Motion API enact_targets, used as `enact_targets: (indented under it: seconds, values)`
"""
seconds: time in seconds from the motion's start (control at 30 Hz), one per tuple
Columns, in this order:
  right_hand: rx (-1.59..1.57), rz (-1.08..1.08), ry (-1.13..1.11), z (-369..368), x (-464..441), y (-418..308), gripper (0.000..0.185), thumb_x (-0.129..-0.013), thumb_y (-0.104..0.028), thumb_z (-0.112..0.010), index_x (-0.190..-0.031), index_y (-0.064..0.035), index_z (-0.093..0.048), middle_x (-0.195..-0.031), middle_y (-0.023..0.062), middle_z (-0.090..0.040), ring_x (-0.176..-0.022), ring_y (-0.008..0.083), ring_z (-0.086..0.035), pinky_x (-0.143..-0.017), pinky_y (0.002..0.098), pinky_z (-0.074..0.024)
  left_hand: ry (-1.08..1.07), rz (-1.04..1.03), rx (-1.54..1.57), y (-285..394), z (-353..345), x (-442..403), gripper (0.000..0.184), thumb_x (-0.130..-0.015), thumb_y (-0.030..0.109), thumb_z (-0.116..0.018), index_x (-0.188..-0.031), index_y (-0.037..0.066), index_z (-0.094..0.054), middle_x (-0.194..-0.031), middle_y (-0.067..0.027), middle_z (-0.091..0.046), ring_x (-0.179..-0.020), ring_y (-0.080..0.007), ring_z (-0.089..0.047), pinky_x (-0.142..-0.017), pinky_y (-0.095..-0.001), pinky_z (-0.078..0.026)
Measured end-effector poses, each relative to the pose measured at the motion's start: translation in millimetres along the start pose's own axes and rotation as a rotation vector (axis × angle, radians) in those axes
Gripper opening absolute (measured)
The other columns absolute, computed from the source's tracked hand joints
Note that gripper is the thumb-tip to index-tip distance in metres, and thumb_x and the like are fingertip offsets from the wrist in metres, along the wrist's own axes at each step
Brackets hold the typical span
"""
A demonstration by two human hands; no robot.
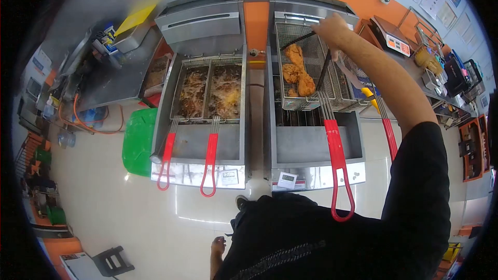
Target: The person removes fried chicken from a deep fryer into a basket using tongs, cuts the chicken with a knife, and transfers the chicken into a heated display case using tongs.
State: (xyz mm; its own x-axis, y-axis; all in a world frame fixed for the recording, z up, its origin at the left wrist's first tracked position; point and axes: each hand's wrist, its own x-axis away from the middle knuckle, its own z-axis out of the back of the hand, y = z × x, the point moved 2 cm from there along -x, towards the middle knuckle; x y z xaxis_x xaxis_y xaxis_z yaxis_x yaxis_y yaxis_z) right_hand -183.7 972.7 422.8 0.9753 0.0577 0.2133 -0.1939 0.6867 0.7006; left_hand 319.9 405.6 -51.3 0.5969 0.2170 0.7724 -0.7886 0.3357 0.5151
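Observation:
My right hand (pixel 334 32) is closed on black tongs (pixel 325 70), whose arms spread apart over the wire basket (pixel 306 105) on the right fryer. Pieces of fried chicken (pixel 294 67) lie between them in this basket; whether the tongs touch any is unclear. The basket's red handle (pixel 337 163) points toward me. Low beside my body hangs my left hand (pixel 218 246), its fingers curled; whatever they hold, if anything, is too small to name. In the left fryer (pixel 199 142), two baskets (pixel 209 91) sit in bubbling oil.
A second basket handle (pixel 389 137) lies right of the first. Small timers (pixel 287 180) rest on the fryers' front ledges. Left of the fryers are a steel table (pixel 116 72) and a green bin (pixel 139 142). A scale (pixel 391 39) stands on the right counter.

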Motion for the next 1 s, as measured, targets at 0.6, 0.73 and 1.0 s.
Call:
enact_targets:
  seconds: [0.6,0.73,1.0]
  values:
    - [0.085,0.120,-0.041,32.3,9.0,-0.4,0.077,-0.047,-0.042,-0.090,-0.114,-0.0201,-0.059,-0.096,0.0019,-0.069,-0.097,0.0241,-0.066,-0.080,0.0377,-0.0514,-0.011,0.050,-0.047,-8.0,-10.6,10.4,0.035,-0.090,0.028,-0.057,-0.109,-0.002,-0.061,-0.091,-0.0143,-0.068,-0.078,-0.0199,-0.065,-0.064,-0.0312,-0.054]
    - [0.131,0.084,-0.077,24.5,-1.1,-11.2,0.079,-0.047,-0.042,-0.090,-0.116,-0.0198,-0.059,-0.098,0.0024,-0.068,-0.096,0.0247,-0.066,-0.078,0.0365,-0.0534,0.026,-0.017,-0.049,-3.2,-4.6,6.3,0.034,-0.091,0.028,-0.057,-0.109,-0.001,-0.061,-0.092,-0.0138,-0.068,-0.078,-0.0197,-0.065,-0.064,-0.0303,-0.054]
    - [0.074,0.181,-0.074,3.5,14.3,-2.6,0.083,-0.051,-0.036,-0.089,-0.128,-0.0274,-0.056,-0.105,0.0013,-0.069,-0.099,0.0236,-0.065,-0.079,0.0386,-0.0546,0.011,-0.010,-0.045,2.4,-15.7,6.2,0.035,-0.091,0.029,-0.056,-0.109,0.000,-0.060,-0.088,-0.0125,-0.068,-0.073,-0.0180,-0.064,-0.064,-0.0303,-0.053]
